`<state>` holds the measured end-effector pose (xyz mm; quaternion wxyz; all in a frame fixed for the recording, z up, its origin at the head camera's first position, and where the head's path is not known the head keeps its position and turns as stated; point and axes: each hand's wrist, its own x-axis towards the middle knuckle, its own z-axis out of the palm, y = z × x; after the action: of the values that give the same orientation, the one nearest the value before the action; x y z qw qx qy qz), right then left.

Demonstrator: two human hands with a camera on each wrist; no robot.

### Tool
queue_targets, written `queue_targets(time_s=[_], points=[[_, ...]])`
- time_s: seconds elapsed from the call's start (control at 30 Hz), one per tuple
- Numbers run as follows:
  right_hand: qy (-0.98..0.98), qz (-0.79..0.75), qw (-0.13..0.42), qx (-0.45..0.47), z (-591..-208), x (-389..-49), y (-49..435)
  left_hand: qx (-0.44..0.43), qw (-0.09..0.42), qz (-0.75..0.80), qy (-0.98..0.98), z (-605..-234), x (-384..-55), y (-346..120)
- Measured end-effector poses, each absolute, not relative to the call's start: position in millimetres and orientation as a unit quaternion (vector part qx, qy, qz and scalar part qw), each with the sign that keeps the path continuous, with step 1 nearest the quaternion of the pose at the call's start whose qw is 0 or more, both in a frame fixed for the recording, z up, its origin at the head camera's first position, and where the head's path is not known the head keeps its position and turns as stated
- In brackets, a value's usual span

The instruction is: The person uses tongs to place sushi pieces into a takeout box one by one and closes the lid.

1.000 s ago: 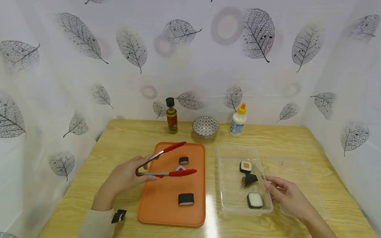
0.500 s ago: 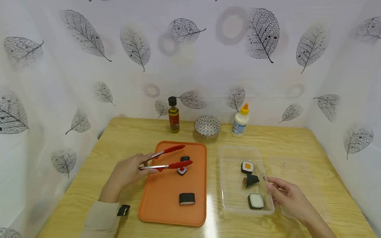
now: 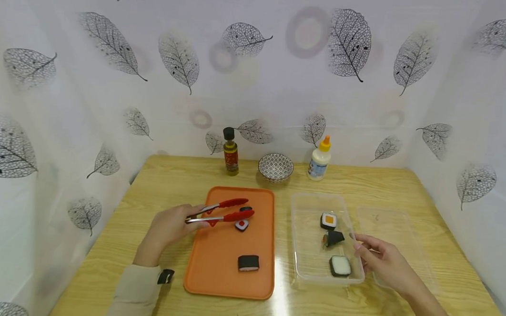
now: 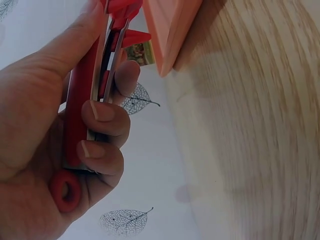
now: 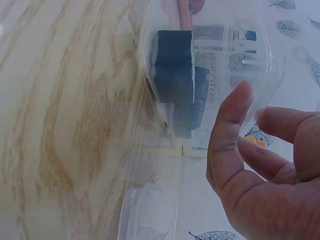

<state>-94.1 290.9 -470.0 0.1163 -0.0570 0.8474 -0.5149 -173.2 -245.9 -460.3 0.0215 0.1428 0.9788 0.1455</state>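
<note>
My left hand (image 3: 167, 230) grips a pair of red-tipped kitchen tongs (image 3: 238, 216), their arms spread slightly. Over the orange tray (image 3: 217, 270), the tongs' tips hover around a small black-wrapped sushi roll (image 3: 245, 208), which they partly hide; contact cannot be told. Just in front lies a white sushi piece with a red centre (image 3: 242, 225). A black-wrapped sushi block (image 3: 248, 263) rests nearer me. With thumb and fingertips, my right hand (image 3: 386, 265) pinches the right wall of a clear plastic box (image 3: 293, 231). Inside are an orange-centred sushi (image 3: 328, 221), a hand roll (image 3: 334, 237) and a white-topped sushi (image 3: 340, 266).
A clear lid (image 3: 399, 242) lies right of the box, partly behind the right hand. Along the table's back edge stand a dark-capped sauce bottle (image 3: 231, 158), a patterned bowl (image 3: 276, 168) and a white bottle with an orange tip (image 3: 319, 164). A leaf-print curtain (image 3: 248, 91) surrounds the table.
The tongs' arms have drawn closer together, and their tips have shifted toward the small roll at the back of the tray. My right hand stays on the box.
</note>
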Motion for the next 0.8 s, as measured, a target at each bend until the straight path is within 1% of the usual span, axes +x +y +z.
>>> queue_targets(time_s=[0.13, 0.63, 0.8], points=[[0.848, -0.514, 0.117, -0.054, -469.9, -93.8, 290.7, 0.154, 0.012, 0.144, 0.978, -457.5, -173.2, -243.4], [0.855, -0.503, 0.117, -0.049, -466.5, -92.8, 289.7, 0.139, 0.016, 0.135, 0.981, -459.3, -174.1, -241.5], [0.854, -0.504, 0.119, -0.046, -466.8, -92.9, 289.3, 0.145, 0.006, 0.141, 0.979, -459.5, -173.2, -243.1]])
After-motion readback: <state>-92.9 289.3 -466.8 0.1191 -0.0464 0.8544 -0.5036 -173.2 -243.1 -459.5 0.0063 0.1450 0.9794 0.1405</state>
